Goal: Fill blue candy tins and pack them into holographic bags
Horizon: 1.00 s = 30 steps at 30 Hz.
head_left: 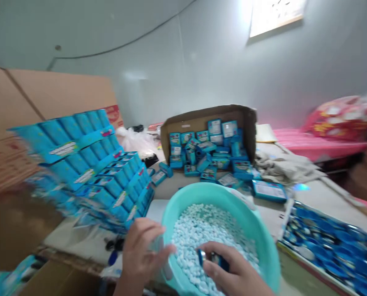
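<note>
A teal plastic basin full of small white-blue candies sits in front of me. My left hand grips the basin's near left rim, fingers curled over it. My right hand rests on the candies inside the basin, closed around a small blue tin.
Stacked packs of blue boxes lean at the left. An open cardboard box spilling small blue tins lies behind the basin. A tray of blue tins is at the right. Pink bedding lies far right; cardboard sheets stand at left.
</note>
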{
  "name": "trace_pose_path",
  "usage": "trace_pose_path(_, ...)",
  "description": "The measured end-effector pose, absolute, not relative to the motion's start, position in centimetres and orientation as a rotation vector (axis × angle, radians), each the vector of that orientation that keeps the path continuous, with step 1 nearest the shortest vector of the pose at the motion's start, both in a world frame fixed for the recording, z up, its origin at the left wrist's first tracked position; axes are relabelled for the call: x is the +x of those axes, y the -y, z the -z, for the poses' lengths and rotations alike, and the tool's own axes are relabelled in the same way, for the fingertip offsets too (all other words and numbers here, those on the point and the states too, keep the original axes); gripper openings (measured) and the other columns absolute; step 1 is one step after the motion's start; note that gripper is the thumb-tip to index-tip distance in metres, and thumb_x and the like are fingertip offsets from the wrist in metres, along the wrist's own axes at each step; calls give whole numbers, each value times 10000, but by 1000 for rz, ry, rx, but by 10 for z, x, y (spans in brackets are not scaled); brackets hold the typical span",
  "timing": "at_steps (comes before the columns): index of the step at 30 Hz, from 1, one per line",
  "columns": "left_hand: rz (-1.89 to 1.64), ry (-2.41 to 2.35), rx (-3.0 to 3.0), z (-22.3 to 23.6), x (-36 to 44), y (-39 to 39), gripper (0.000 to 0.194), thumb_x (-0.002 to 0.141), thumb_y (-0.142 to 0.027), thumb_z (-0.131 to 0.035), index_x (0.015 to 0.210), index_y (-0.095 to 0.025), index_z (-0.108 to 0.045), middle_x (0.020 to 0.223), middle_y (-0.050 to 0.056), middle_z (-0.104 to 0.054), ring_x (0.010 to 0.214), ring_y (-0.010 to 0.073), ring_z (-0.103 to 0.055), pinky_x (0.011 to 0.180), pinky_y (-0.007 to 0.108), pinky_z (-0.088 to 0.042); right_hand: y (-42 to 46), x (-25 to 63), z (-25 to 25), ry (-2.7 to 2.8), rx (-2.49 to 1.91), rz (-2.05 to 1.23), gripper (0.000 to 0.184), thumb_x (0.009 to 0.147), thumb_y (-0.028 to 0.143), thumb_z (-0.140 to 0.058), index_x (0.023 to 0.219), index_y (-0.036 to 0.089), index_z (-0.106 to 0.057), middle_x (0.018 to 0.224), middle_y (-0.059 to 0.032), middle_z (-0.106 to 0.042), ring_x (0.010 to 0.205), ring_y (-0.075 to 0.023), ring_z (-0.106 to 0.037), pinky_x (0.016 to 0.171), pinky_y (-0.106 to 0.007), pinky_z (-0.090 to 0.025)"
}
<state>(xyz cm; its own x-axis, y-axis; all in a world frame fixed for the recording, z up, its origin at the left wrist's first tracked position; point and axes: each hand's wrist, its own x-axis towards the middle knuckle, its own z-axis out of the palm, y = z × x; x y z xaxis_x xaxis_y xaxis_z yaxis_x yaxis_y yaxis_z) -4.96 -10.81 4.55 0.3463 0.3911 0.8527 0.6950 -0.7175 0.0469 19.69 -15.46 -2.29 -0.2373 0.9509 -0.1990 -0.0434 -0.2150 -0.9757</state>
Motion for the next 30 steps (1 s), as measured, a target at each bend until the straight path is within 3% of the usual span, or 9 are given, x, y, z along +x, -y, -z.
trace_pose_path(2, 1092, 828, -2700, -37, -18, 114, 171, 879, -311, -681, 1008, -202, -652, 897, 62, -706, 837, 201, -659, 756, 348, -557, 152, 199, 22, 1208, -1084, -1683, 687, 701, 743, -699, 1070, 165, -654, 642, 24, -554, 478, -88, -460, 447, -213, -369)
trace_pose_path(5, 1057, 734, -2812, -27, 4, 116, 168, 896, -239, -661, 1062, -213, -658, 942, 52, -737, 859, 185, -681, 786, 319, -564, 148, 204, 16, 1154, -943, -1766, 679, 676, 738, -728, 1008, 153, -631, 511, 76, -463, 444, -76, -427, 431, -195, -342)
trace_pose_path(8, 1216, 757, -2711, -20, 7, 119, 243, 856, -186, -699, 1096, -201, -661, 976, 62, -744, 908, 192, -691, 813, 313, -571, 149, 207, 7, 1085, -884, -1772, 635, 666, 686, -776, 987, 152, -650, 529, 73, -485, 445, -65, -438, 424, -185, -335)
trace_pose_path(12, 1348, 762, -2642, -15, 10, 128, 333, 828, -245, -754, 1134, -167, -647, 974, 78, -750, 929, 202, -696, 812, 316, -583, 149, 207, 3, 1063, -922, -1765, 599, 697, 646, -778, 996, 139, -668, 527, 65, -504, 448, -63, -442, 429, -185, -337)
trace_pose_path(21, 1182, 845, -2649, -6, 16, 130, 175, 890, -82, -621, 1031, -179, -660, 1074, 76, -750, 930, 186, -673, 854, 345, -538, 144, 203, 7, 1095, -978, -1711, 573, 710, 654, -760, 922, 132, -661, 539, 65, -462, 443, -61, -388, 425, -205, -289)
trace_pose_path(25, 1121, 1005, -2299, -41, -30, 114, 238, 858, -93, -669, 1082, -171, -648, 976, 79, -745, 929, 204, -666, 872, 361, -514, 147, 203, 10, 1166, -1007, -1705, 533, 780, 647, -704, 927, 136, -677, 617, 44, -470, 461, -61, -404, 434, -214, -279)
trace_pose_path(30, 858, 1166, -1888, -130, -124, 80, 132, 872, -214, -676, 1004, -219, -670, 1016, 59, -747, 952, 225, -665, 904, 376, -482, 151, 201, 10, 1167, -1049, -1682, 549, 772, 665, -700, 951, 146, -691, 637, 41, -463, 473, -68, -405, 446, -222, -271)
